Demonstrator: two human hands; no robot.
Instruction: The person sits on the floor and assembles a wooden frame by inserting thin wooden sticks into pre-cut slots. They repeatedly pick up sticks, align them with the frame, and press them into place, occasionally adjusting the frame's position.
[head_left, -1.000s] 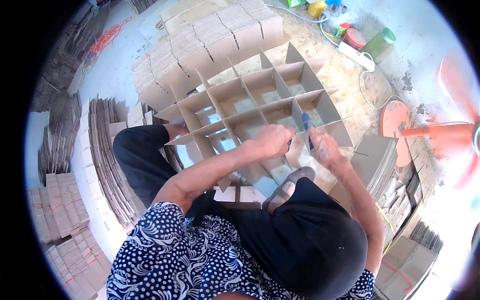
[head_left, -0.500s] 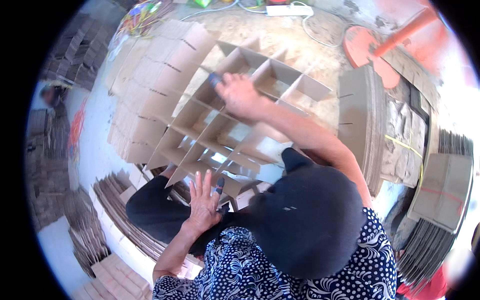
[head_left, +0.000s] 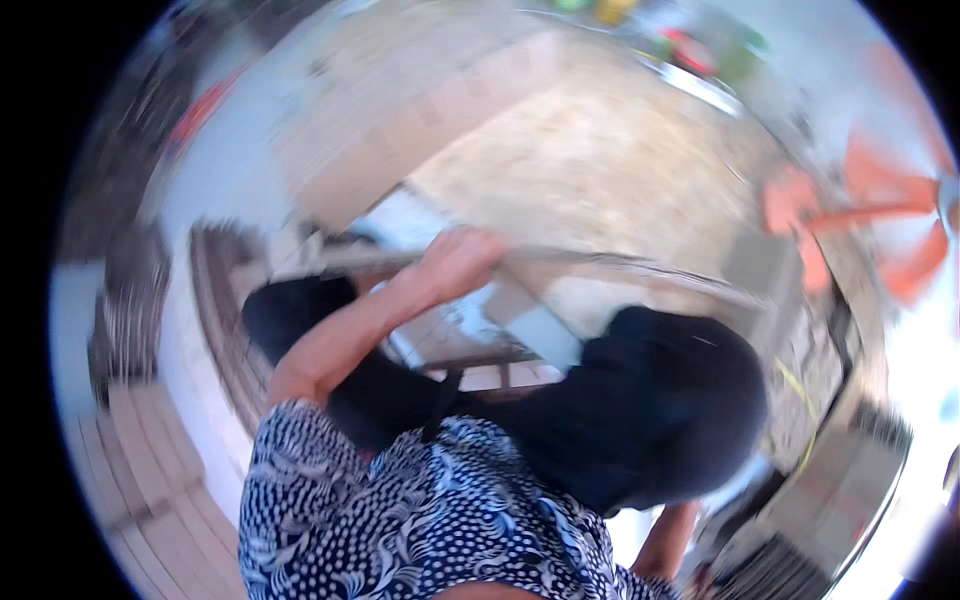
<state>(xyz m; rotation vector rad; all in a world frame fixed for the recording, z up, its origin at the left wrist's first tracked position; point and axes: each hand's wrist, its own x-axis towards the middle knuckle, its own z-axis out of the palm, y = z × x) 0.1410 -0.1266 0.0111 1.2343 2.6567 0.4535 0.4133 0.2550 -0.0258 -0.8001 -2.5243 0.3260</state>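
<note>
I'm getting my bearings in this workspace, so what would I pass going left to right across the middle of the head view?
Stacked cardboard at far left, a row of cardboard sheets on edge, the person's left hand, the black-trousered right knee, the orange fan.

A: Right hand?
B: Hidden. Forearm (head_left: 668,545) disappears behind the black-trousered knee (head_left: 690,400).
A: Left hand (head_left: 465,262)?
B: Motion-blurred, can't read finger grip at the cardboard (head_left: 650,268).
A: Fan (head_left: 895,190)?
B: Clipped at right rim. Yellow object (head_left: 612,12): cut by top edge, too blurred to ID.
</note>
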